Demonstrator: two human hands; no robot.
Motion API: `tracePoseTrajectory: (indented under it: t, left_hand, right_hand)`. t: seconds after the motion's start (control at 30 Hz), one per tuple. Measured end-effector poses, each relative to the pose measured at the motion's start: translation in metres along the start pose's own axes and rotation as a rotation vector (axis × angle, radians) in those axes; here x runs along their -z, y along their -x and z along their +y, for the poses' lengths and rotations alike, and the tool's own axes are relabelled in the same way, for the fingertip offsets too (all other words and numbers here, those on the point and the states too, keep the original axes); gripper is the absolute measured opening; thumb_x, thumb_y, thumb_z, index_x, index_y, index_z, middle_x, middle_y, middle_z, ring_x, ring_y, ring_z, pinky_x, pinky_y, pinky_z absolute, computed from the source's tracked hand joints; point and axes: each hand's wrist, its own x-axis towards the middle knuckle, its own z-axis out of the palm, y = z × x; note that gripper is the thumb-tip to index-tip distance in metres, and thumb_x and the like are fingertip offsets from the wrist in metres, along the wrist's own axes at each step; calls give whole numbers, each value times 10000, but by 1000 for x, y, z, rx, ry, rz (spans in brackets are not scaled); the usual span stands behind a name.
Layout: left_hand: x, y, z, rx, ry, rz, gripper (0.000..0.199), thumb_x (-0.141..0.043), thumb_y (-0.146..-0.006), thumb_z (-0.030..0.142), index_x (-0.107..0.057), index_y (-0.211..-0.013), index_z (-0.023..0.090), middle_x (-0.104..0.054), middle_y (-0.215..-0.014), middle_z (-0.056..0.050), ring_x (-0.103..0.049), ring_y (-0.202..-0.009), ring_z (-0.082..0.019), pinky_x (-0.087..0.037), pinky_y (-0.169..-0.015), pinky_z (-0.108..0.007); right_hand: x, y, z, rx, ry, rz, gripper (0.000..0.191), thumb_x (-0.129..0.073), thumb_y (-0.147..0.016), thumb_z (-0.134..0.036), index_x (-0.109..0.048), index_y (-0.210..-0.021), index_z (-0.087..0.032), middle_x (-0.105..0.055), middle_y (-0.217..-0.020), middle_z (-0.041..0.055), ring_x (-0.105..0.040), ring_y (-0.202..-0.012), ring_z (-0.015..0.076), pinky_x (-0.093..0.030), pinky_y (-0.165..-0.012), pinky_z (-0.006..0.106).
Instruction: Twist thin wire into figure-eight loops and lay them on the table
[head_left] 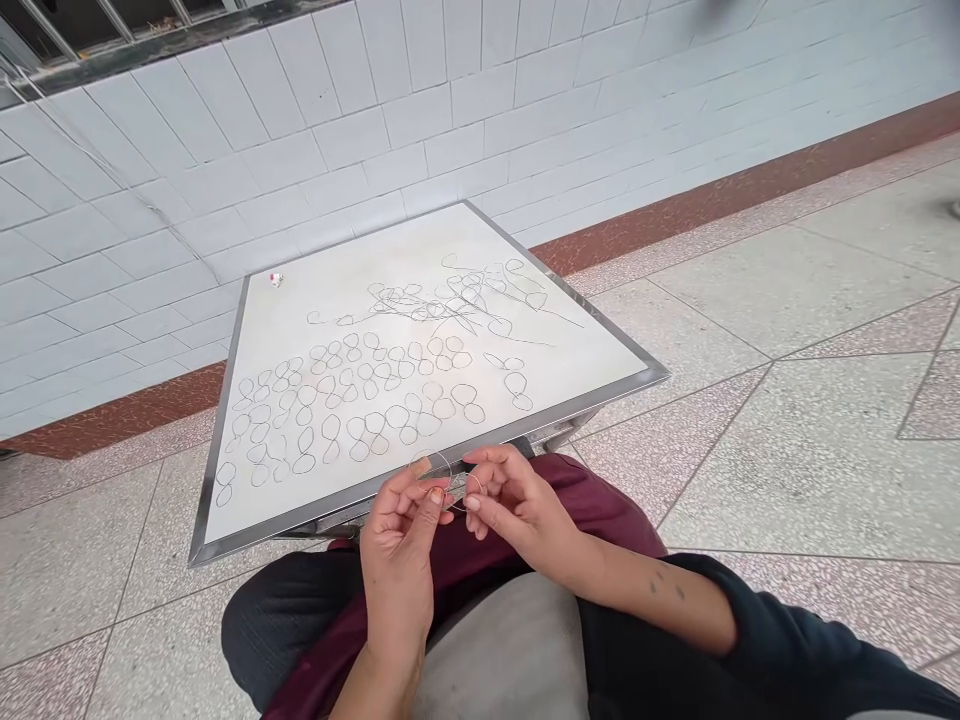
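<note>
Just over the table's near edge, my left hand [405,535] pinches a thin wire [448,462] between thumb and fingertips. The wire curves up into a loop above those fingers. My right hand [521,510] is closed on the same wire from the other side, where a second, smaller curve shows by its thumb. Fingers hide part of the wire. On the white tabletop [592,350], beyond both hands, lie rows of wire figure-eights [331,438]. Behind the rows is a loose heap of looped wires with long straight tails [469,292].
A metal rim [442,457] frames the low table. Near its far left corner sits a small white and red object [277,280]. White wall tiles [420,110] rise behind, under a barred window [97,30]. Speckled floor [720,290] extends to the right.
</note>
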Motion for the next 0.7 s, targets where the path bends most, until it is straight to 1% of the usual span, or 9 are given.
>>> tracePoseTrajectory:
  t: [0.13, 0.27, 0.4, 0.57, 0.7]
  left_hand:
    - [3, 1, 1, -27, -48, -6, 335, -699, -806, 275, -636, -1130, 223, -668, -873, -3, -609, -721, -101, -511, -754, -254]
    - [5, 1, 2, -23, -53, -29, 346, -685, -818, 278, -628, -1156, 229, -667, -855, -2, -615, -737, -108, -511, -774, -263]
    - [6, 3, 2, -17, -65, -53, 354, -679, -822, 288, -621, -1166, 227, -671, -873, -9, -614, -745, -112, -512, -789, -273]
    - [8, 5, 0, -16, -73, -71, 359, -659, -839, 306, -607, -1187, 235, -677, -915, -17, -620, -775, -121, -507, -810, -282]
    - [8, 6, -1, -9, -92, -116, 353, -626, -864, 317, -587, -1206, 236, -681, -977, -31, -621, -791, -130, -505, -789, -283]
  right_hand:
    - [2, -1, -8, -61, 53, -26, 198, -530, -941, -294, -533, -1121, -213, -535, -772, -27, -544, -563, 67, -492, -560, 230]
    - [3, -1, -9, -75, 63, -14, 194, -520, -945, -311, -542, -1105, -205, -508, -740, -40, -511, -542, 60, -454, -538, 220]
    - [2, -2, -7, -86, 83, -16, 202, -510, -948, -326, -537, -1106, -203, -480, -709, -51, -479, -530, 59, -425, -520, 211]
    - [0, -4, -7, -127, 97, -4, 178, -513, -937, -347, -547, -1034, -201, -445, -667, -67, -433, -488, 51, -387, -475, 195]
    - [0, -5, -8, -177, 107, 31, 176, -551, -898, -352, -555, -975, -194, -445, -657, -73, -390, -441, 37, -345, -420, 179]
